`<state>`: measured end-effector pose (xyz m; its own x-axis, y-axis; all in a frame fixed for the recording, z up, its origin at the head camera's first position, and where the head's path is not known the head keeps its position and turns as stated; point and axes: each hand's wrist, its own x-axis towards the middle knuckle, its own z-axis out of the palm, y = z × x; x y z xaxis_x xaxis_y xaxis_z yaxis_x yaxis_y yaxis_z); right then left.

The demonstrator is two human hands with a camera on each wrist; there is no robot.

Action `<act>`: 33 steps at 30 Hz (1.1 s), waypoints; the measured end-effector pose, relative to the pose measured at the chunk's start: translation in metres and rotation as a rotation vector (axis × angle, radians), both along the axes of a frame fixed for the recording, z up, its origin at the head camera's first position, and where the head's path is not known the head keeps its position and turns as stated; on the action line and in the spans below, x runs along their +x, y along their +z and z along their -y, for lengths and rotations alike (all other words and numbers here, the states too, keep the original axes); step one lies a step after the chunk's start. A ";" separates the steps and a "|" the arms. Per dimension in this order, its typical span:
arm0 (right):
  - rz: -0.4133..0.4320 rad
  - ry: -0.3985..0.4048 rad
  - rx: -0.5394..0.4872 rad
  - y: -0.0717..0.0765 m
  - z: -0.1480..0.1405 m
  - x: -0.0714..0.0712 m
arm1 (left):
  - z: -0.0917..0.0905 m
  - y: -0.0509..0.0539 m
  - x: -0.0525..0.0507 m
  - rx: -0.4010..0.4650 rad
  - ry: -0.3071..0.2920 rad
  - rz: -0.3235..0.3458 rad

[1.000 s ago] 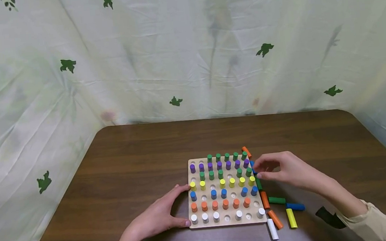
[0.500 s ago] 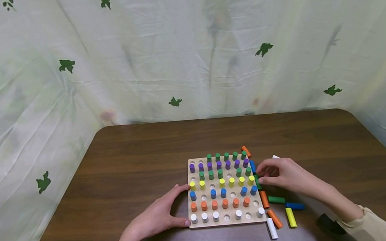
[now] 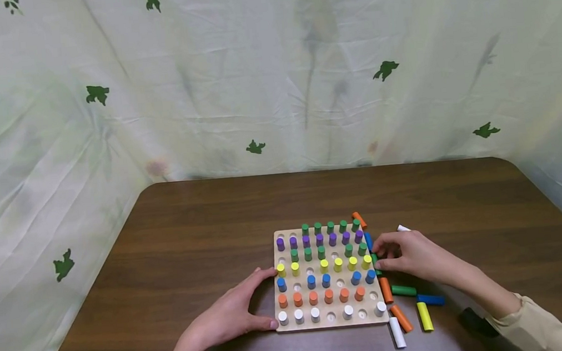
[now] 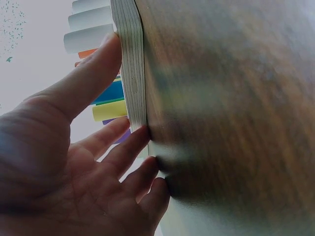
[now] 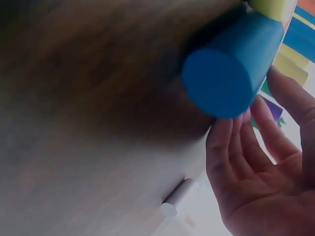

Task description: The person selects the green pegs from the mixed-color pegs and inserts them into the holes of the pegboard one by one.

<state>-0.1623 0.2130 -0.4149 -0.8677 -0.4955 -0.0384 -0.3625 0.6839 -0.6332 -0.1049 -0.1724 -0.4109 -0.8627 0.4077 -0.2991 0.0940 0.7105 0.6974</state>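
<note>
A wooden pegboard point(image 3: 305, 307) with rows of coloured upright pegs lies on the table. My left hand point(image 3: 228, 315) rests against its left edge, thumb near the front corner, fingers farther back; the left wrist view shows this hand point(image 4: 93, 162) touching the board's side point(image 4: 132, 69). My right hand point(image 3: 420, 255) is at the right edge, thumb and fingers apart beside a lying green peg point(image 3: 376, 263), which they partly cover. In the right wrist view a blue peg point(image 5: 219, 81) looms in front of the right hand point(image 5: 268, 172); whether the fingertips touch the green peg is unclear.
Along and beyond the board's right side lie loose pegs: orange point(image 3: 359, 219), blue point(image 3: 429, 299), green point(image 3: 403, 291), yellow point(image 3: 425, 317), white point(image 3: 397, 332) and others. A white peg point(image 3: 402, 228) lies behind my right hand. A patterned cloth point(image 3: 283, 86) hangs behind the table point(image 3: 205, 221).
My right hand has moved slightly toward me along the board's right edge, revealing the white peg behind it. My left hand stays against the left edge.
</note>
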 end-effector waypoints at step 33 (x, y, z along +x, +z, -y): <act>0.011 0.028 -0.020 0.005 -0.008 0.003 | -0.001 0.000 0.000 -0.005 0.009 0.013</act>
<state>-0.1595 0.2210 -0.4103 -0.8531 -0.5204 -0.0373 -0.3745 0.6605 -0.6507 -0.1047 -0.1719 -0.4112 -0.8625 0.3986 -0.3119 0.0789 0.7145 0.6952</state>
